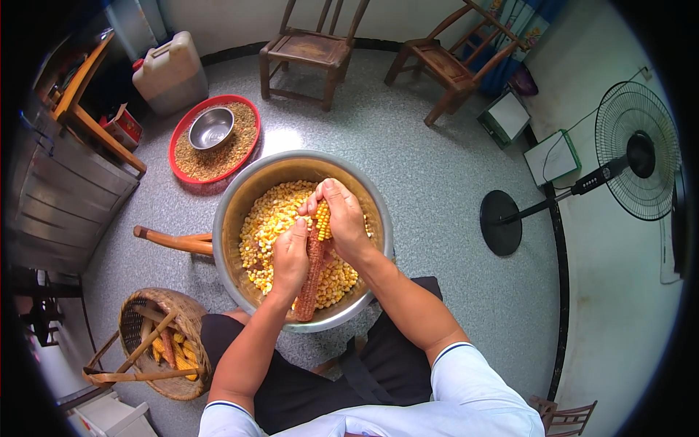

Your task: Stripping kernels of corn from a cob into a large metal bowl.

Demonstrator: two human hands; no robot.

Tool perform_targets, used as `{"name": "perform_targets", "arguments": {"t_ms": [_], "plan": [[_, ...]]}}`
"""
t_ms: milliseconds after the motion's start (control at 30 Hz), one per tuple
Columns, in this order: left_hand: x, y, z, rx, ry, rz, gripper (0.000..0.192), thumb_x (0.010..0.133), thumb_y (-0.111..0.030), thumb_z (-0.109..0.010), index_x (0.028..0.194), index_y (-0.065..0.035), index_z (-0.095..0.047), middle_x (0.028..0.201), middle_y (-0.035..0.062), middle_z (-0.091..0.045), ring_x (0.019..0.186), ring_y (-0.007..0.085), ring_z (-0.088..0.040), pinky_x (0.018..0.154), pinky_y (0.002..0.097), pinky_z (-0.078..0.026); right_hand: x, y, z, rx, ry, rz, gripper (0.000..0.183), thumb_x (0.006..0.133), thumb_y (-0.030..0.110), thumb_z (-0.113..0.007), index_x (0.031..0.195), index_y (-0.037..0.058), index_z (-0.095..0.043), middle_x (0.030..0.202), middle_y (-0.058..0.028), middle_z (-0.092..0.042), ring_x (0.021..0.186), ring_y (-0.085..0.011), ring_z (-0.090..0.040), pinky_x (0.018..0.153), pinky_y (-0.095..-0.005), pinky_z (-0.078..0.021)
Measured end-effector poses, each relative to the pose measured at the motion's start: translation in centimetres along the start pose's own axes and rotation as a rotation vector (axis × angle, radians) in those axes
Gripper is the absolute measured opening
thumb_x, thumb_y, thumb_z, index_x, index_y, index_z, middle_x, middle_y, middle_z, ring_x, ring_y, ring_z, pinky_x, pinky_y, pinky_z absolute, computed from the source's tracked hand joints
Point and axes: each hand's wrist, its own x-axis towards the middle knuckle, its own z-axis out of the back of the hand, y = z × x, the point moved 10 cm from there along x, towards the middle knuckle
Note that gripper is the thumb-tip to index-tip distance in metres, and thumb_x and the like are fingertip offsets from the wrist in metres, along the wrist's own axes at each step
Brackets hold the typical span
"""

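Observation:
Over a large steel basin (pixel 385 229) of loose corn kernels (pixel 278 207), my two hands work close together. My left hand (pixel 290 257) grips a long, reddish bare corn cob (pixel 309 284), whose lower end reaches the basin's near wall. My right hand (pixel 347 221) is closed around an ear of corn (pixel 323 221) with yellow kernels, pressed against the upper end of the bare cob. Fingers partly hide where the two meet, so I cannot tell whether they are separate pieces.
A wicker basket (pixel 188 311) with several ears of corn stands at left. Beyond the basin are a red tray (pixel 173 158) of grain holding a steel bowl (pixel 212 129), a plastic jug (pixel 172 76) and wooden chairs (pixel 308 49). A standing fan (pixel 501 221) is at right.

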Motion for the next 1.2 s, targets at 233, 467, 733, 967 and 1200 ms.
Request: {"name": "perform_targets", "arguments": {"t_ms": [233, 467, 733, 967, 1200], "plan": [[0.6, -0.1, -0.5, 0.106, 0.060, 0.015, 0.038, 0.101, -0.033, -0.057, 0.085, 0.0011, -0.062, 0.067, 0.0077, -0.063, 0.056, 0.0143, -0.060, 0.053, 0.0270, -0.049, 0.0, 0.5, -0.8, -0.042, 0.053, 0.007, 0.031, 0.107, 0.029, -0.039, 0.087, 0.0068, -0.048, 0.074, -0.0045, -0.054, 0.074, -0.0144, -0.058, 0.075, -0.0293, -0.0505], [0.6, 0.6, -0.4, -0.064, 0.089, 0.090, 0.040, 0.101, -0.033, -0.057, 0.080, 0.0007, -0.062, 0.065, 0.0073, -0.063, 0.055, 0.0139, -0.060, 0.052, 0.0271, -0.048, 0.0, 1.0, -1.2, -0.062, 0.104, 0.039, 0.031, 0.107, 0.030, -0.040, 0.087, 0.0080, -0.047, 0.076, -0.0045, -0.053, 0.079, -0.0160, -0.058, 0.082, -0.0313, -0.0496], [0.3, -2.0, 0.4, 0.298, -0.033, -0.268, 0.041, 0.104, -0.030, -0.051, 0.078, -0.0004, -0.062, 0.061, 0.0050, -0.061, 0.053, 0.0130, -0.058, 0.050, 0.0275, -0.046, 0.0, 0.7, -1.0, 0.003, 0.113, 0.019, 0.031, 0.107, 0.030, -0.039, 0.088, 0.0081, -0.048, 0.077, -0.0047, -0.055, 0.081, -0.0175, -0.060, 0.083, -0.0325, -0.0504], [0.3, -1.1, 0.5, -0.024, -0.041, -0.096, 0.043, 0.103, -0.030, -0.050, 0.075, 0.0001, -0.061, 0.062, 0.0054, -0.060, 0.055, 0.0126, -0.059, 0.051, 0.0281, -0.047, -0.1, 0.6, -1.1, 0.018, 0.095, -0.010, 0.030, 0.107, 0.030, -0.038, 0.088, 0.0076, -0.048, 0.078, -0.0057, -0.055, 0.081, -0.0169, -0.059, 0.082, -0.0316, -0.0499], [0.7, -1.3, 0.0, 0.120, 0.027, -0.012, 0.039, 0.098, -0.029, -0.061, 0.072, 0.0005, -0.062, 0.063, 0.0030, -0.059, 0.055, 0.0106, -0.058, 0.051, 0.0264, -0.046, -0.2, 0.8, -1.6, 0.027, 0.124, -0.004, 0.031, 0.106, 0.032, -0.041, 0.088, 0.0078, -0.048, 0.081, -0.0084, -0.057, 0.082, -0.0192, -0.060, 0.081, -0.0336, -0.0511]]}}
